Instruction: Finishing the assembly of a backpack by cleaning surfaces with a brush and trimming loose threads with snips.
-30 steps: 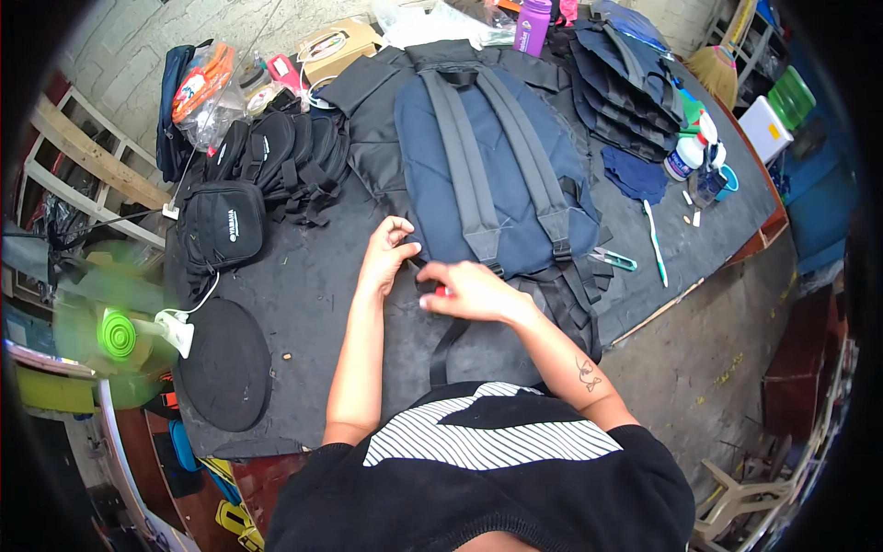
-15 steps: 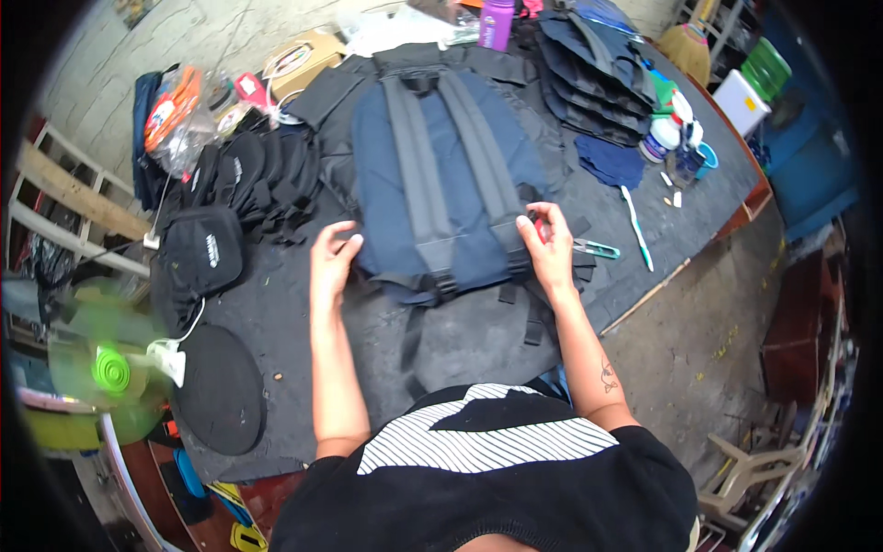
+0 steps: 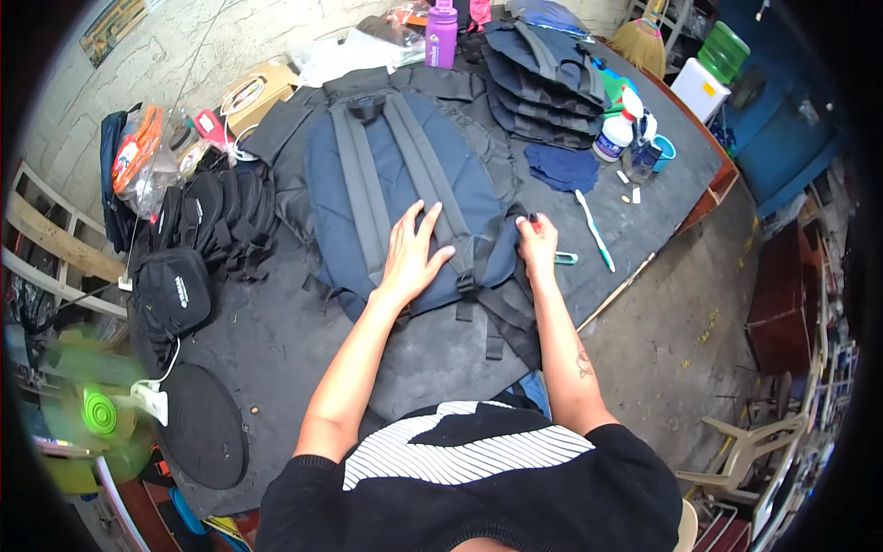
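A navy blue backpack (image 3: pixel 414 166) lies with its grey shoulder straps up, on top of black bag pieces on the dark table. Pressed on its lower part, my left hand (image 3: pixel 414 258) has its fingers spread across the straps and the blue panel. Beside the bag's lower right edge, my right hand (image 3: pixel 538 247) is closed round a small red and black object (image 3: pixel 534 219), mostly hidden by the fingers. Black webbing and a buckle (image 3: pixel 465 280) hang off the bag's near edge. A teal-handled tool (image 3: pixel 567 258) lies just right of my right hand.
Small black pouches (image 3: pixel 175 290) and a round black pad (image 3: pixel 207 425) lie left, near a spinning green fan (image 3: pixel 99 410). Stacked dark bags (image 3: pixel 543 87), a spray bottle (image 3: pixel 618 129), a toothbrush (image 3: pixel 596 232) and navy cloth (image 3: pixel 562 169) occupy the right. A purple bottle (image 3: pixel 441 37) stands behind.
My left hand has moved from beside the bag onto its lower front. My right hand has closed more around the small red and black object. The head view has shifted right.
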`<action>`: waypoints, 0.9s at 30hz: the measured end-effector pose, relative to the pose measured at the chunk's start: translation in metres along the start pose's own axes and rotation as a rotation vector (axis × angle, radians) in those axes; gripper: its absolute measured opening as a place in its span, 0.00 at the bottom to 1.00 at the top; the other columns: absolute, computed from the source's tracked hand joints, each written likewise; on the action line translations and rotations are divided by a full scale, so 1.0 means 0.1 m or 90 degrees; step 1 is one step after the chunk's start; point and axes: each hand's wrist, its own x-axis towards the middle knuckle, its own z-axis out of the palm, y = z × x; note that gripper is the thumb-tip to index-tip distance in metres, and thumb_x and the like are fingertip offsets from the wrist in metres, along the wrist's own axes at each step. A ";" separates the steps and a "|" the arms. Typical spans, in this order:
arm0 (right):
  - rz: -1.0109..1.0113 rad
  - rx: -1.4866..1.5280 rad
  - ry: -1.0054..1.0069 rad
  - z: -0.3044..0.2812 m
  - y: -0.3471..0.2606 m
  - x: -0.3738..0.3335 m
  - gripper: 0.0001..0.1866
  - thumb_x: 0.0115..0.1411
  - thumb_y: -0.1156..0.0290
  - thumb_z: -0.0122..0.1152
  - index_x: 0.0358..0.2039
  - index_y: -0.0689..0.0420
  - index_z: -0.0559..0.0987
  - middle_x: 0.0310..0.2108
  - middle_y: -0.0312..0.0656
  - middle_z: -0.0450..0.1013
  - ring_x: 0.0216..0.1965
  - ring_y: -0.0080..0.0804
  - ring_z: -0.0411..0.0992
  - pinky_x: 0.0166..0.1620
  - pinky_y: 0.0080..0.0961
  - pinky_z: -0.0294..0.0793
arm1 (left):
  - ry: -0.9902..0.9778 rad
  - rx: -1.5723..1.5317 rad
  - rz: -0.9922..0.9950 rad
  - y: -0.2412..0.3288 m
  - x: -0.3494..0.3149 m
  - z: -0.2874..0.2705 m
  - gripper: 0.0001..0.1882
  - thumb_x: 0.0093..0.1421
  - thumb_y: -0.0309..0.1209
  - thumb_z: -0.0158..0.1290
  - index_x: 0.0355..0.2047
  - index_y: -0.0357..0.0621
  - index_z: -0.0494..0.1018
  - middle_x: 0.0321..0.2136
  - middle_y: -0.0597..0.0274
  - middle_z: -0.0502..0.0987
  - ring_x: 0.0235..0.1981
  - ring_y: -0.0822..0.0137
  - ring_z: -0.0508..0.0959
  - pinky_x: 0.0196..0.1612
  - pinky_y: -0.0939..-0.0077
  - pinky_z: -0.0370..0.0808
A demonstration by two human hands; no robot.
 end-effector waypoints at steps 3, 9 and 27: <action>0.261 0.365 -0.099 -0.03 0.13 0.01 0.13 0.58 0.68 0.59 0.21 0.52 0.66 0.12 0.29 0.58 0.10 0.20 0.56 0.15 0.20 0.55 | -0.021 0.080 0.015 -0.01 -0.09 0.03 0.39 0.55 0.40 0.58 0.65 0.57 0.53 0.64 0.46 0.51 0.64 0.43 0.53 0.66 0.55 0.51; 0.309 0.532 -0.166 -0.09 0.22 0.01 0.10 0.58 0.69 0.61 0.26 0.52 0.67 0.16 0.30 0.62 0.11 0.20 0.58 0.15 0.20 0.55 | -0.023 0.075 0.007 0.09 -0.05 0.02 0.39 0.54 0.40 0.59 0.64 0.56 0.55 0.64 0.44 0.51 0.66 0.45 0.50 0.67 0.56 0.48; -0.157 -0.073 -0.050 -0.10 -0.15 -0.41 0.13 0.61 0.65 0.56 0.38 0.61 0.68 0.30 0.40 0.72 0.28 0.33 0.71 0.32 0.29 0.69 | -0.153 -0.328 0.109 0.52 0.98 0.74 0.30 0.69 0.48 0.30 0.45 0.36 0.75 0.45 0.48 0.77 0.55 0.54 0.71 0.58 0.64 0.64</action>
